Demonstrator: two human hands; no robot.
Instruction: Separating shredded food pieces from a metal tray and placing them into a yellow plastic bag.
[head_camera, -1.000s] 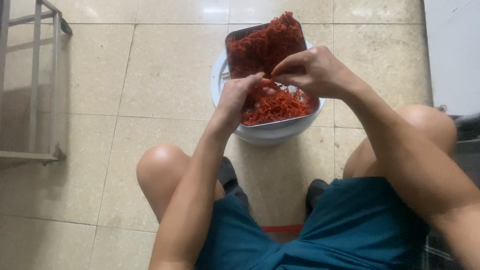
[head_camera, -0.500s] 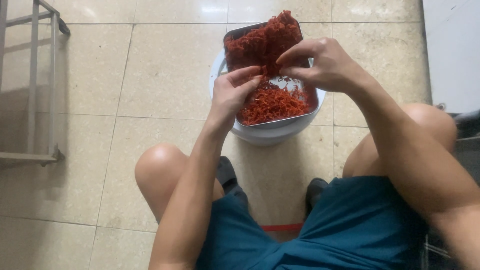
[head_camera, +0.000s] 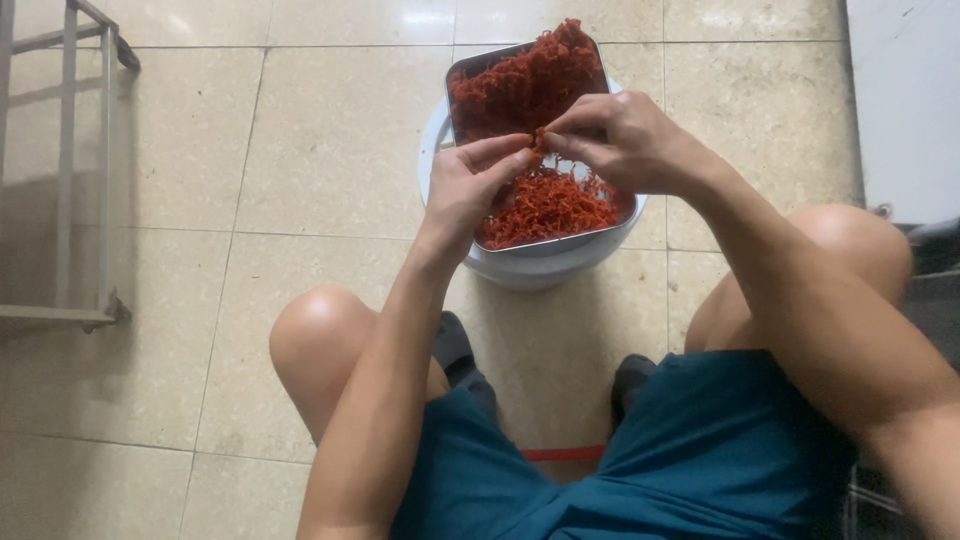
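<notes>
Fingers (head_camera: 515, 158) pinch red shreds (head_camera: 545, 200) above metal tray (head_camera: 462, 72).

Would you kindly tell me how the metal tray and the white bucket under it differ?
The metal tray is rectangular with a thin silvery rim; the white bucket is round and pale. The tray holds red-orange shreds in plain view, while the bucket's inside is hidden. The tray rests on top; the bucket stands on the tiled floor. Both sit before the person's knees, under the left hand and right hand.
</notes>
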